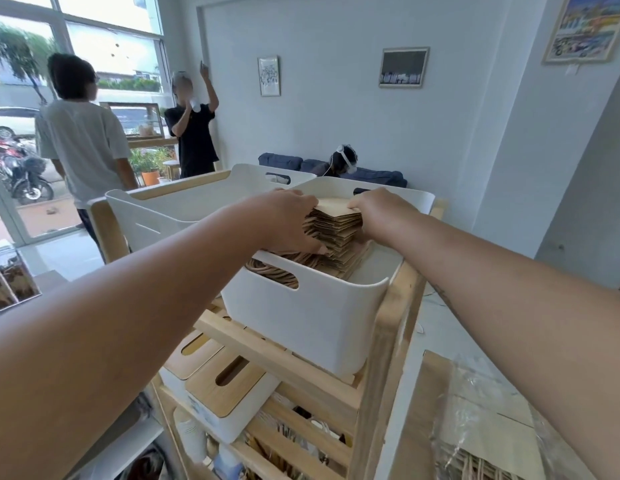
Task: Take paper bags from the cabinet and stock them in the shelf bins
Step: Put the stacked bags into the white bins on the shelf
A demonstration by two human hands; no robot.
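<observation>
Brown paper bags [336, 225] sat as a thick flat stack inside the white bin [322, 317] on the top level of the wooden shelf [388, 341], their twisted handles [270, 270] showing through the bin's near cut-out. We had both hands on that stack. Our left hand [288, 220] pressed against its left side, thumb low near the bin's rim and fingers [307, 202] curled over the upper edge. Our right hand [381, 211] gripped the right side, its fingers [355, 204] pinching the top sheets. So the bags lay squeezed between the two hands, the stack rising above the bin's rim, and both hands were clenched on it.

A second white bin [184, 209] stood just beside the first, to the left on the same level. On the level below we saw two white boxes with slotted wooden lids [229, 382]. At lower right more bags in clear plastic wrap [475, 420] lay near the shelf. Farther off, two people [83, 143] stood by the window, and another sat low by a blue sofa [378, 176].
</observation>
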